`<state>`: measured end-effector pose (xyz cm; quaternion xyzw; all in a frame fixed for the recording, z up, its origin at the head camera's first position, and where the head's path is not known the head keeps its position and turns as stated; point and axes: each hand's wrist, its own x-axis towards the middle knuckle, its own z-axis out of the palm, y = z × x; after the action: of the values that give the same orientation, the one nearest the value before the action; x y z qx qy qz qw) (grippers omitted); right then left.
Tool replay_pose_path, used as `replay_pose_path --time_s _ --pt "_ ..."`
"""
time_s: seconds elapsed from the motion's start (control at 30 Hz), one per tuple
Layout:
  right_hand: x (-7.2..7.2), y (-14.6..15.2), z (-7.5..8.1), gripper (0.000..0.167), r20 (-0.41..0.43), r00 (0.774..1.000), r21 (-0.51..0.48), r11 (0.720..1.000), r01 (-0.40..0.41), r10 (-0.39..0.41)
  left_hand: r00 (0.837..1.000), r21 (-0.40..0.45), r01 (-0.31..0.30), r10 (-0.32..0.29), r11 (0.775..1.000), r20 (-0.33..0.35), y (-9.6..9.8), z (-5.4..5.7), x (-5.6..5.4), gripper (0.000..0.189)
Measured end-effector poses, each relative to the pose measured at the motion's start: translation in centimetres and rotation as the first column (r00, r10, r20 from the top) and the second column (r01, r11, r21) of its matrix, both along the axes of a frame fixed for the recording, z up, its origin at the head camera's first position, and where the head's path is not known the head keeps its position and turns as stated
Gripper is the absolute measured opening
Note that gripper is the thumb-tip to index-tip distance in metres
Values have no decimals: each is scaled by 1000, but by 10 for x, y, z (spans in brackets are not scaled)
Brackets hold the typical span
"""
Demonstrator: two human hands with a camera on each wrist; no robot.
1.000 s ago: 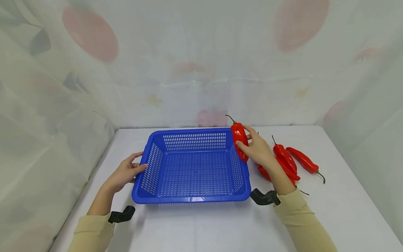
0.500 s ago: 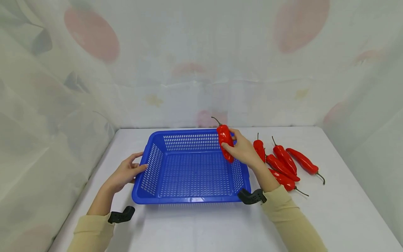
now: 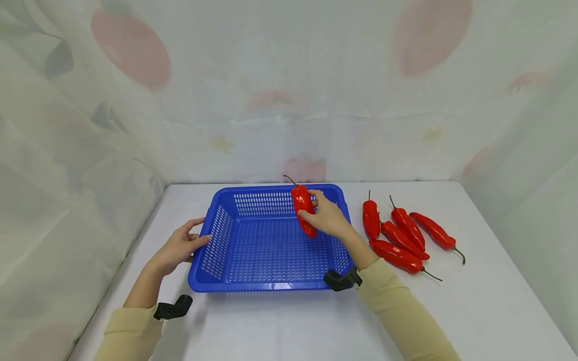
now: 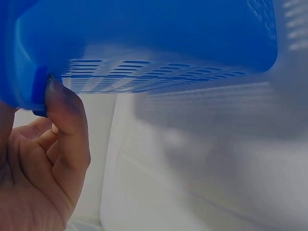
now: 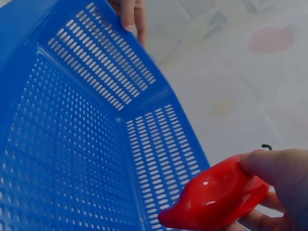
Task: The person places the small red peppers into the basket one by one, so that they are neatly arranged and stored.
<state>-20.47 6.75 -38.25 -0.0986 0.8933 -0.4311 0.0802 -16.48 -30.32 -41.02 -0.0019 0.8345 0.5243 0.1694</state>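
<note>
A blue plastic basket (image 3: pixel 275 250) with slotted walls stands in the middle of the table, and nothing lies inside it. My left hand (image 3: pixel 177 248) grips its left rim; in the left wrist view the fingers (image 4: pixel 70 125) curl at the edge of that rim. Over the basket's right half, my right hand (image 3: pixel 328 216) holds a red chili pepper (image 3: pixel 303 205) between thumb and fingers, its stem pointing up toward the back. The right wrist view shows the pepper (image 5: pixel 216 195) above the slotted wall, its tip toward the basket.
Right of the basket several red chili peppers (image 3: pixel 399 256) lie loosely grouped on the white table (image 3: pixel 487 301), one (image 3: pixel 434 230) farthest right. A patterned curtain (image 3: pixel 280 100) hangs behind and along both sides.
My right hand has carried the pepper leftward from the basket's right rim to over its inside. Peppers behind that arm have come into sight. The left hand and basket stay put.
</note>
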Motion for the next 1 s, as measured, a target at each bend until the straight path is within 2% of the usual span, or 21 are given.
replay_pose_path --time_s 0.2,0.4,0.6,0.73,1.0 --pt "-5 -10 -8 67 23 1000 -16 1000 -17 17 1000 -3 5 -5 1000 0 -1 -1 -1 73" --pt "-9 -21 -12 71 89 993 -90 994 -67 75 1000 -18 6 -7 1000 -13 -1 0 -1 72" --pt "-9 -32 -12 71 157 977 -189 975 -114 145 1000 -24 7 -8 1000 -17 0 1 -1 72" --pt "-9 -40 -13 71 219 962 -237 965 -110 163 1000 -32 -1 1 999 -13 1 2 -1 71" --pt "-11 -53 -20 69 297 937 -265 958 -106 186 1000 -32 -7 7 999 -3 2 2 0 70"
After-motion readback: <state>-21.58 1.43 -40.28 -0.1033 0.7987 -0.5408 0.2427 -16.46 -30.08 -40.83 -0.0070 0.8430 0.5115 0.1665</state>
